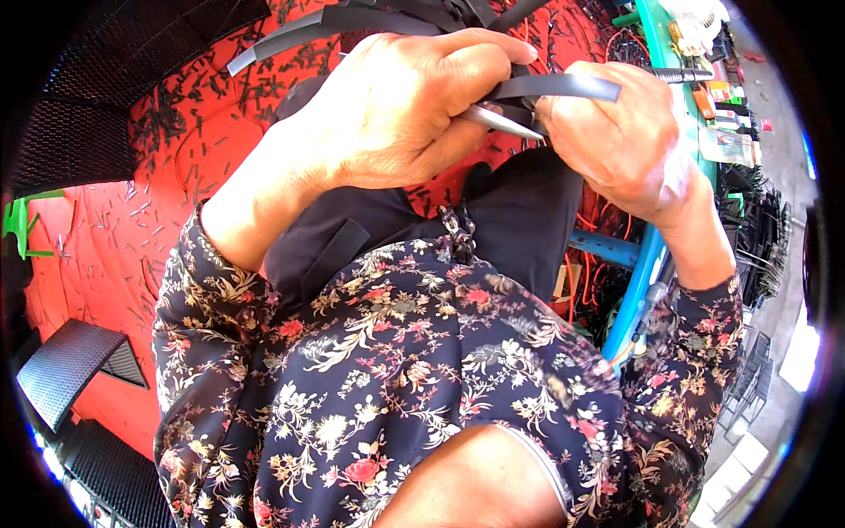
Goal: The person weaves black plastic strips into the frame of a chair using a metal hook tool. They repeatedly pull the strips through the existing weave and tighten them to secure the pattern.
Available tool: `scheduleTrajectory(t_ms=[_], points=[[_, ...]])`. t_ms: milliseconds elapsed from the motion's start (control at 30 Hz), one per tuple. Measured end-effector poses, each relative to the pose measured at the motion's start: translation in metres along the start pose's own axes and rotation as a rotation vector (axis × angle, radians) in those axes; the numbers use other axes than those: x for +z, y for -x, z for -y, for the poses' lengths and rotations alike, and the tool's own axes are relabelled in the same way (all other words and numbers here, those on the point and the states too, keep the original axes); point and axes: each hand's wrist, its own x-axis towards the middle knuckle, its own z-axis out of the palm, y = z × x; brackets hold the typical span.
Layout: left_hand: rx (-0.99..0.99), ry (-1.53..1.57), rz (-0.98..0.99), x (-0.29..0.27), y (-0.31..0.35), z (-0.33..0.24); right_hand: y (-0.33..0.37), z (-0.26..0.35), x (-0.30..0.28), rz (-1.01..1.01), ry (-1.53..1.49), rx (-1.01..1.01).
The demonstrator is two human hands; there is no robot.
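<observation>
Tool [510, 125]: pale metal, pointed, slanting down to the right out of left hand [414, 110]. Hidden at the rear by the fist. Bare at the tip, just beside the fingers of right hand [616, 136].
Left hand: closed tight around the tool, raised above the lap, knuckles up.
Right hand: curled in narrow, level with the left and close to it. Hidden at the fingertips, so cannot tell what is pinched, if anything.
Strip [563, 85]: black, flat, shiny, curving from the left hand's fingertips across to the front of the right. Pale with glare at the free end. Cannot tell if touching the right knuckles.
Strip bundle [352, 19]: black, flat, fanned out beyond the left hand at the top edge. Longest one reaching left, bright at its tip.
Lap: dark trousers [519, 211] under both hands, flowered top [370, 396] nearer in.
Floor: red sheet [176, 224], littered with short black offcuts [158, 114], densest at upper left.
Left side: dark woven panels [79, 128] at upper left, green stool [19, 224] below, woven piece [70, 361] lower still, tilted.
Right side: turquoise bench [653, 31] running along, with orange item [704, 101] and clear packet [729, 147] on or near it. Too small to identify further.
</observation>
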Motion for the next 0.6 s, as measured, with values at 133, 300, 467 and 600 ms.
scheduleTrajectory(t_ms=[133,300,467,600], points=[[-0.024,-0.018,-0.03,0.002,0.0,-0.004,0.0,-0.002,-0.015,0.171,-0.07,0.025],[-0.017,0.019,-0.095,0.01,-0.002,0.0,-0.004,-0.008,-0.016,0.199,-0.11,0.005],[-0.095,0.082,0.064,-0.004,-0.006,-0.001,-0.003,0.004,-0.011,0.119,0.057,0.059],[-0.097,0.043,0.073,0.0,0.002,0.005,-0.011,0.017,0.006,0.054,0.004,0.229]])
